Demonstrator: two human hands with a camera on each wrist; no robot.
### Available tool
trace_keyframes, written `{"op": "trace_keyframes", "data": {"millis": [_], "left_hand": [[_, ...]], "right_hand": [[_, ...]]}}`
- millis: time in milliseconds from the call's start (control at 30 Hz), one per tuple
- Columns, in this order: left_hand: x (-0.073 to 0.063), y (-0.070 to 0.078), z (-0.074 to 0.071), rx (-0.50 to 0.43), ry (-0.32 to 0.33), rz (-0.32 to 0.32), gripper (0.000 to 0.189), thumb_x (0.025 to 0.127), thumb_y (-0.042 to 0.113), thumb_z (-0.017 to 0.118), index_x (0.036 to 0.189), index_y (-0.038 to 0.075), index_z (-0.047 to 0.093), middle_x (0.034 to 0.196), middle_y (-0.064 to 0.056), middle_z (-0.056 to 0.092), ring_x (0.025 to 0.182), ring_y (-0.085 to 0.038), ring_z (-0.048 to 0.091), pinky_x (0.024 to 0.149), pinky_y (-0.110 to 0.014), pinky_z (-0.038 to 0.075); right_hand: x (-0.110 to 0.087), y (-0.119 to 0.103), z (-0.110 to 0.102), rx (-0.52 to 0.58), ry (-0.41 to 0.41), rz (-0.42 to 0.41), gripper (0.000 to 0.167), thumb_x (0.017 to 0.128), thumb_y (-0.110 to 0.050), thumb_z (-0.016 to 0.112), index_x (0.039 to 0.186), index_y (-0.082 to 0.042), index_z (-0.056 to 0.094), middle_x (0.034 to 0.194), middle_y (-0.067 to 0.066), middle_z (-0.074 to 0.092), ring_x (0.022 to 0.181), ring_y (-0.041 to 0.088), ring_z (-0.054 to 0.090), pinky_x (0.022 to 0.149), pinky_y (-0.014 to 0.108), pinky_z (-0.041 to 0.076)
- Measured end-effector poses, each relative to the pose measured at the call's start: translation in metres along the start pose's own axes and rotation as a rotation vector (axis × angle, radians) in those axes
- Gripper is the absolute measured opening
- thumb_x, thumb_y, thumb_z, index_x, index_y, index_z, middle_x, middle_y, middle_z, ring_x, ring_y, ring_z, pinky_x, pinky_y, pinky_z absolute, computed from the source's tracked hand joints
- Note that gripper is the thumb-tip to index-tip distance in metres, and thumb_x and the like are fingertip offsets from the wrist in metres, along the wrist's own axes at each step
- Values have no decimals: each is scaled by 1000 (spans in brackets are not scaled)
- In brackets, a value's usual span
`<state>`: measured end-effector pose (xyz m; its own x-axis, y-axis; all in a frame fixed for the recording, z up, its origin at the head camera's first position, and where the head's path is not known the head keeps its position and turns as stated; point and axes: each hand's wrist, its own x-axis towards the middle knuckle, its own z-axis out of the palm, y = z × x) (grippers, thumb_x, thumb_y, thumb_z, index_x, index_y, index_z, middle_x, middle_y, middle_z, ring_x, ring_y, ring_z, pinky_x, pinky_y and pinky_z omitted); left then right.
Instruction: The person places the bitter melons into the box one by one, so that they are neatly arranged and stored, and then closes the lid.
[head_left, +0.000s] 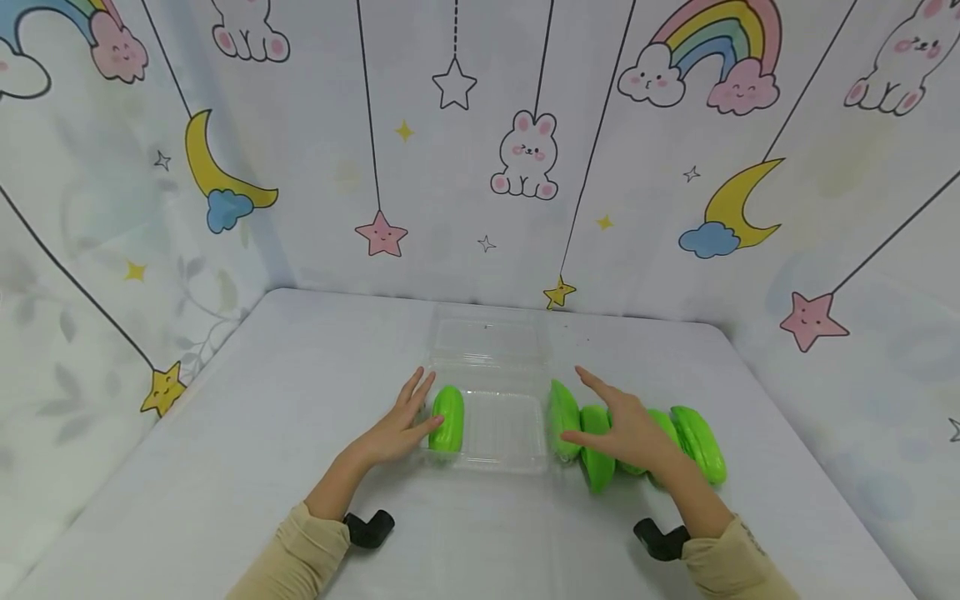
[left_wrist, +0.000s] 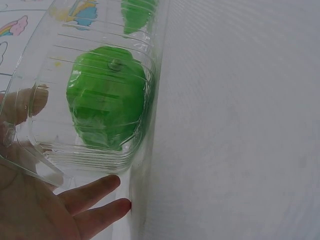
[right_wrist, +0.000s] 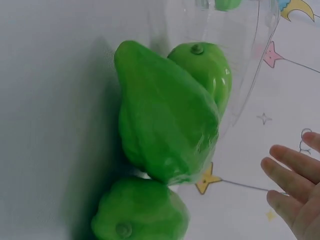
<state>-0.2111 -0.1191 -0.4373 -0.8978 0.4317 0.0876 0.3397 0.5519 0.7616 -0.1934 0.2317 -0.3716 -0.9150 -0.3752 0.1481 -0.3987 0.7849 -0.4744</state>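
Note:
A clear plastic box (head_left: 506, 429) lies on the table with its lid (head_left: 487, 337) folded back. Inside it, along the left side, is one glossy green ribbed piece (head_left: 447, 417), shaped like a vegetable. My left hand (head_left: 393, 429) is at the box's left edge, fingers spread and thumb tip over the green piece in the head view. The left wrist view shows some of these fingers (left_wrist: 92, 195) outside the clear wall. My right hand (head_left: 630, 429), fingers straight and apart, hovers over several similar green pieces (right_wrist: 165, 115) right of the box, holding none.
The row of green pieces (head_left: 701, 442) stretches right from the box's right wall, some partly hidden under my right hand. A white table (head_left: 315, 350) carries everything. Behind it hangs a cloth (head_left: 465, 183) printed with rabbits, stars and rainbows.

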Motion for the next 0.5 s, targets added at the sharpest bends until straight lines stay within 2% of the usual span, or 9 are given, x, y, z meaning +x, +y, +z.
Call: {"op": "trace_keyframes", "data": {"millis": [500], "left_hand": [[0,2,0,-23,-5,-8,73,96,35,47,148,11,2,151,-9,-14,136,-38,4,101,-60,19]], "right_hand": [[-15,24,-7,-37,32,16,87,77,-53,66,146,-18,26,141,16,37,126,39,34,94,59,33]]}}
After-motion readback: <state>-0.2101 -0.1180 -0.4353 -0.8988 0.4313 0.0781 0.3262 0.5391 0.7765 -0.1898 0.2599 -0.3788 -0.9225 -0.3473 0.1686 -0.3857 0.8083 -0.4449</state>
